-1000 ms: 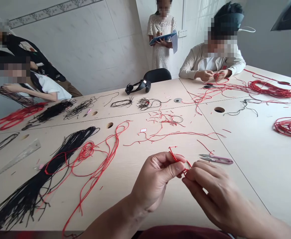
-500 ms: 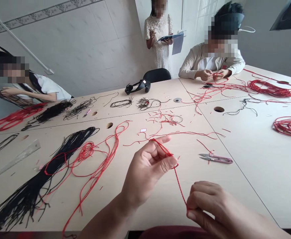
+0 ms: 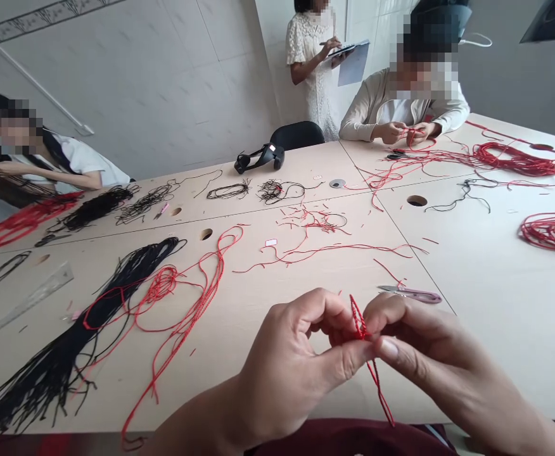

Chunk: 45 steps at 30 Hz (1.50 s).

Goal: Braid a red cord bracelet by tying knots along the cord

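Observation:
A braided red cord (image 3: pixel 359 320) stands up in a narrow loop between my hands, its two strands hanging below toward my lap. My left hand (image 3: pixel 301 354) pinches the base of the loop between thumb and fingers. From the right, my right hand (image 3: pixel 424 354) is closed on the same cord, its thumb tip against the left thumb's tip. Part of the cord is hidden behind the fingertips. Just beyond my right hand lie thread snips (image 3: pixel 413 293) with a pinkish handle.
Left of my hands lie a black cord bundle (image 3: pixel 116 297) and long red cords (image 3: pixel 206 297). Red scraps (image 3: pixel 320 220), a black headset (image 3: pixel 260 158) and a red coil (image 3: pixel 553 233) are farther off. Two people sit across the table; another stands holding a clipboard (image 3: pixel 353 60).
My right hand has moved up and left to meet my left hand, which has shifted slightly down and right. The cord stretched between them is now a small upright loop with hanging strands.

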Tool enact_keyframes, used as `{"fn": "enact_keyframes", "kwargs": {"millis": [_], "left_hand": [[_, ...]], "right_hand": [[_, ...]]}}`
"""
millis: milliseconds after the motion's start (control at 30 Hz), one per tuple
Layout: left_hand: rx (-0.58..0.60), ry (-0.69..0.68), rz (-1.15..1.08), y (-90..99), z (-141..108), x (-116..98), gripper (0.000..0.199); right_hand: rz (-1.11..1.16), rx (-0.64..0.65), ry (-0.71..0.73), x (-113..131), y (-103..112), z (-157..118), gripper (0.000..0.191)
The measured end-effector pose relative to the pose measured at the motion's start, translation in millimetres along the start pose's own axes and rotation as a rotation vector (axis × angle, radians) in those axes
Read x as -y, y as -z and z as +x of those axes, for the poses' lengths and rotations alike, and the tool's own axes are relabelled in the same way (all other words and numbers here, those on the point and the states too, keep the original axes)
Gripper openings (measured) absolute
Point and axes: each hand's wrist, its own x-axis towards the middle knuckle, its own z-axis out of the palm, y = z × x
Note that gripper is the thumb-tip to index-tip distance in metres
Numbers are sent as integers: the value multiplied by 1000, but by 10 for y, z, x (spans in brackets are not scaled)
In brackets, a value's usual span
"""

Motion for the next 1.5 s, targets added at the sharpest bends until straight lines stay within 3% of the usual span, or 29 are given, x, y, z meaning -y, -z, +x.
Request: {"fn": "enact_keyframes", "kwargs": {"millis": [133,300,533,700,800,867,1000,1167,1233,1500], "left_hand": [[2,47,-89,11,-19,-16,20],[37,30,-104,11,-21,-33,9],[-16,-158,211,13,-71,-35,12],[-146,-408,502,-33,-87,-2,15],[-205,-546,629,-65,-78,2,19],[-213,-568,652,-77,-72,-7,19],[-164,-466,570,-70,-77,-38,17],[0,-171,281,-23,-104,-10,15],[23,-111,211,-8,-99,20,14],[42,-159,128,27,-47,77,10]], "right_hand": [[198,58,-118,-2,-5,13,21],[30,6,-37,-27,-17,15,24],[5,-24,14,-2,-56,13,22],[-18,-4,26,11,-85,-4,17],[53,28,-50,14,-93,5,22],[203,104,-166,17,-90,11,27],[467,227,-312,9,-69,10,32],[553,258,-374,-79,-54,0,36],[571,255,-389,-113,-56,1,38],[493,172,-315,-101,-46,2,31]]}}
